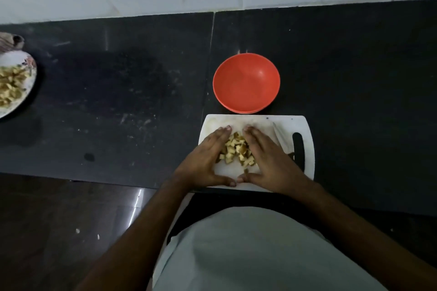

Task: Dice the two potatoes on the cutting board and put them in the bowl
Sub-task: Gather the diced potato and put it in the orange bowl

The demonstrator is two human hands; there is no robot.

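Two hands: left hand and right hand lie flat and open on the cutting board, palms down, fingers pointing up-frame, thumb tips nearly touching at the board's lower edge.
Hand state: both spread open, gripping nothing, cupped either side of the pile.
Diced potatoes: small pale cubes with brown skin bits, heaped between the two hands, touching their inner edges, at the board's middle.
Bowl: round, smooth, orange-red, empty, just above the board at centre frame.
Cutting board: white, rounded corners, lower centre of the frame.
Knife: black handle, blade angled up-left, on the board right of the right hand.
Counter: dark, smooth stone, smeared.
Plate: patterned, holding pale pieces, left edge of the frame.
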